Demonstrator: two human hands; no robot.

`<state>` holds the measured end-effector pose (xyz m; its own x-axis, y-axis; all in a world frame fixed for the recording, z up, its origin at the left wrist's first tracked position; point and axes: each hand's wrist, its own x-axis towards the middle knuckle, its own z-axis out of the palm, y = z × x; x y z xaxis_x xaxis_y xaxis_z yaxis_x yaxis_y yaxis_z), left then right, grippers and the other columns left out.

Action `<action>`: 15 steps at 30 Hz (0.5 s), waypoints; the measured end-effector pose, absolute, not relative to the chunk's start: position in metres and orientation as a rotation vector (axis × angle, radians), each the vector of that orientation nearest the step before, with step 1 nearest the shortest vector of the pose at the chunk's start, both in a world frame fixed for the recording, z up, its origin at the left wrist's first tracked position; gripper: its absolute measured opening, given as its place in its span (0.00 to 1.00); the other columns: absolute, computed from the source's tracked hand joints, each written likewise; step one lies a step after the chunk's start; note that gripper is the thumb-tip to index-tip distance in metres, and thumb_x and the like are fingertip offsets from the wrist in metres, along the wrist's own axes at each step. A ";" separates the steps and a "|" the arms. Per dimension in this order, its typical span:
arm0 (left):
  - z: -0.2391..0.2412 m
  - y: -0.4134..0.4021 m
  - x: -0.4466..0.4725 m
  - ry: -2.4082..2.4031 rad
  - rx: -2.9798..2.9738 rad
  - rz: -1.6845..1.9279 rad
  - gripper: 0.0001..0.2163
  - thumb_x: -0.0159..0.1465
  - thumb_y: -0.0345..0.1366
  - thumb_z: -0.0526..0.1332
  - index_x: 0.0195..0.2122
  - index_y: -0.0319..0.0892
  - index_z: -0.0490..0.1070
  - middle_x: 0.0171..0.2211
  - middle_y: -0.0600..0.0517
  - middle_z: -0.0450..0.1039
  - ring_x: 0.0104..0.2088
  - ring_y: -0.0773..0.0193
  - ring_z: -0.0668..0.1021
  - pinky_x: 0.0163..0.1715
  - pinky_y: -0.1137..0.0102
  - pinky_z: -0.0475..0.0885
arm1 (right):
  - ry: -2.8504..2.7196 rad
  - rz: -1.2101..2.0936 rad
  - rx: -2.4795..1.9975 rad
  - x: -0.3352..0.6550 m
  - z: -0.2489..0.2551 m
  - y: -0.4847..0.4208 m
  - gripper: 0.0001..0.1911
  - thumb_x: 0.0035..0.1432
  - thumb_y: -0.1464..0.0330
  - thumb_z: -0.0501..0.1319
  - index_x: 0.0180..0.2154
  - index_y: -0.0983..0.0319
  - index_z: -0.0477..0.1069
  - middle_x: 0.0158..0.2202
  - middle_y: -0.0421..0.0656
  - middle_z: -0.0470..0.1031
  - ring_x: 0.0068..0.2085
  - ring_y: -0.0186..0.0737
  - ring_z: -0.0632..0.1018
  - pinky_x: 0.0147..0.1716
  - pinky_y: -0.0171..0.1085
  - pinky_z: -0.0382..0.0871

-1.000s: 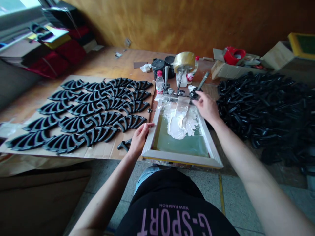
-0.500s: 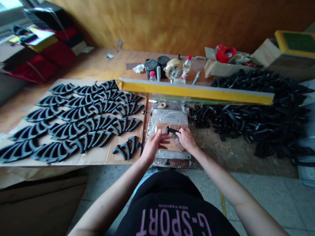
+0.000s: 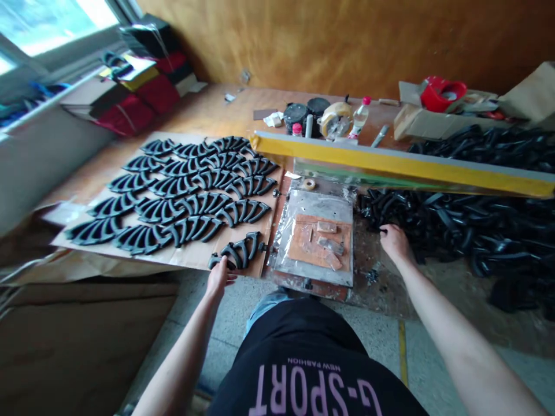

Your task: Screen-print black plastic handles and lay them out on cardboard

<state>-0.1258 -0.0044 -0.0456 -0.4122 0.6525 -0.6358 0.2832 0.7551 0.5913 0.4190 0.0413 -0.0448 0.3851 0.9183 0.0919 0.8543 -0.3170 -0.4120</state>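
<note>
My left hand (image 3: 220,275) reaches to the near edge of the cardboard sheet (image 3: 191,260), fingers curled on a black curved part (image 3: 215,262) beside a small cluster of the same parts (image 3: 243,249). My right hand (image 3: 395,241) is at the near edge of the big heap of black parts (image 3: 468,219), fingers curled on one piece. Between my hands lies the metal jig plate (image 3: 318,263) with an orange pad (image 3: 318,242), uncovered. The printing screen frame (image 3: 390,163) is tilted up above it, its yellow edge toward me.
Rows of black curved parts (image 3: 186,190) cover the cardboard on the left. Behind the frame stand ink tins (image 3: 306,112), a tape roll (image 3: 336,118) and a small bottle (image 3: 359,115). A red tape dispenser (image 3: 442,92) sits on boxes at the back right. Red and black stacks (image 3: 139,98) lie under the window.
The screen frame went from flat on the jig to raised. Both hands left the jig: the left carried a black part to the cardboard, the right went to the heap.
</note>
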 end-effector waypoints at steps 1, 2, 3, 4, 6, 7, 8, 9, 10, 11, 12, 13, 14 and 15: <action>-0.052 -0.004 -0.131 2.029 0.738 0.426 0.22 0.66 0.49 0.43 0.37 0.39 0.70 0.25 0.43 0.75 0.27 0.54 0.79 0.25 0.65 0.72 | -1.529 0.229 -2.272 0.421 -0.053 0.040 0.09 0.53 0.71 0.56 0.33 0.63 0.74 0.37 0.52 0.73 0.41 0.49 0.73 0.43 0.46 0.66; -0.057 -0.003 -0.134 2.033 0.765 0.385 0.23 0.65 0.50 0.43 0.35 0.39 0.71 0.23 0.43 0.74 0.26 0.53 0.79 0.25 0.64 0.72 | -1.495 0.226 -2.306 0.420 -0.060 0.038 0.09 0.54 0.68 0.57 0.33 0.63 0.75 0.39 0.52 0.72 0.43 0.50 0.73 0.44 0.47 0.66; -0.061 0.000 -0.135 2.032 0.791 0.362 0.24 0.65 0.51 0.43 0.33 0.39 0.72 0.22 0.42 0.74 0.25 0.52 0.78 0.25 0.63 0.71 | -1.423 0.227 -2.356 0.418 -0.066 0.038 0.10 0.54 0.65 0.58 0.33 0.62 0.75 0.40 0.53 0.71 0.46 0.52 0.72 0.45 0.48 0.67; -0.063 0.005 -0.135 2.032 0.827 0.331 0.25 0.65 0.52 0.43 0.31 0.40 0.72 0.20 0.42 0.73 0.25 0.51 0.78 0.26 0.62 0.71 | -1.295 0.260 -2.405 0.416 -0.071 0.039 0.10 0.55 0.63 0.58 0.33 0.62 0.75 0.39 0.53 0.71 0.47 0.53 0.72 0.46 0.49 0.67; -0.063 0.014 -0.136 2.035 0.902 0.264 0.26 0.64 0.53 0.43 0.29 0.40 0.73 0.19 0.42 0.72 0.25 0.50 0.77 0.29 0.61 0.71 | -0.968 0.413 -2.442 0.412 -0.078 0.043 0.09 0.53 0.63 0.61 0.34 0.61 0.74 0.34 0.50 0.71 0.45 0.53 0.75 0.45 0.50 0.69; -0.062 0.018 -0.137 2.039 0.938 0.236 0.26 0.64 0.53 0.44 0.29 0.40 0.74 0.19 0.43 0.72 0.25 0.50 0.77 0.30 0.61 0.71 | -0.822 0.505 -2.421 0.411 -0.082 0.047 0.09 0.53 0.64 0.62 0.36 0.60 0.73 0.31 0.47 0.71 0.41 0.51 0.76 0.42 0.49 0.71; -0.059 0.021 -0.138 2.046 0.972 0.213 0.25 0.64 0.52 0.45 0.31 0.40 0.74 0.20 0.43 0.73 0.27 0.50 0.78 0.33 0.61 0.70 | -0.710 0.585 -2.385 0.410 -0.085 0.050 0.10 0.52 0.64 0.62 0.38 0.60 0.72 0.28 0.45 0.71 0.35 0.49 0.77 0.37 0.48 0.73; -0.056 0.023 -0.140 2.053 1.004 0.197 0.23 0.64 0.52 0.46 0.32 0.41 0.74 0.21 0.44 0.74 0.28 0.51 0.78 0.35 0.62 0.70 | -0.638 0.640 -2.347 0.410 -0.087 0.053 0.11 0.52 0.65 0.62 0.39 0.60 0.71 0.25 0.42 0.70 0.30 0.46 0.77 0.32 0.46 0.74; -0.052 0.024 -0.142 2.061 1.033 0.184 0.21 0.63 0.51 0.48 0.34 0.42 0.74 0.22 0.45 0.74 0.30 0.52 0.79 0.37 0.63 0.70 | -0.601 0.672 -2.315 0.410 -0.090 0.055 0.12 0.52 0.65 0.62 0.40 0.61 0.70 0.23 0.40 0.69 0.26 0.43 0.76 0.28 0.44 0.74; -0.049 0.024 -0.144 2.069 1.059 0.174 0.20 0.63 0.50 0.49 0.35 0.42 0.74 0.24 0.45 0.75 0.32 0.52 0.79 0.38 0.63 0.69 | -0.582 0.685 -2.290 0.409 -0.092 0.056 0.12 0.53 0.66 0.62 0.41 0.62 0.69 0.23 0.39 0.68 0.24 0.41 0.75 0.25 0.42 0.74; -0.045 0.023 -0.145 2.076 1.082 0.165 0.19 0.63 0.50 0.50 0.36 0.42 0.74 0.24 0.45 0.75 0.34 0.52 0.79 0.39 0.63 0.69 | -0.553 0.698 -2.266 0.409 -0.093 0.055 0.12 0.53 0.68 0.61 0.42 0.62 0.68 0.23 0.38 0.68 0.22 0.39 0.75 0.23 0.40 0.73; -0.042 0.021 -0.146 2.082 1.103 0.156 0.19 0.62 0.50 0.51 0.35 0.41 0.74 0.25 0.44 0.75 0.35 0.51 0.79 0.40 0.63 0.68 | -0.522 0.702 -2.239 0.408 -0.093 0.053 0.13 0.54 0.70 0.59 0.43 0.63 0.67 0.24 0.38 0.68 0.22 0.38 0.75 0.22 0.38 0.73; -0.039 0.018 -0.147 2.085 1.123 0.150 0.20 0.62 0.51 0.51 0.35 0.40 0.74 0.24 0.43 0.75 0.36 0.49 0.79 0.40 0.63 0.68 | -0.497 0.687 -2.208 0.406 -0.092 0.049 0.14 0.54 0.72 0.58 0.44 0.63 0.65 0.25 0.38 0.69 0.23 0.37 0.75 0.22 0.37 0.73; -0.037 0.016 -0.147 2.084 1.146 0.150 0.20 0.62 0.51 0.52 0.34 0.40 0.74 0.24 0.42 0.75 0.36 0.48 0.79 0.40 0.62 0.68 | -0.495 0.647 -2.175 0.404 -0.089 0.043 0.16 0.54 0.72 0.57 0.46 0.63 0.64 0.28 0.39 0.70 0.23 0.36 0.75 0.23 0.37 0.74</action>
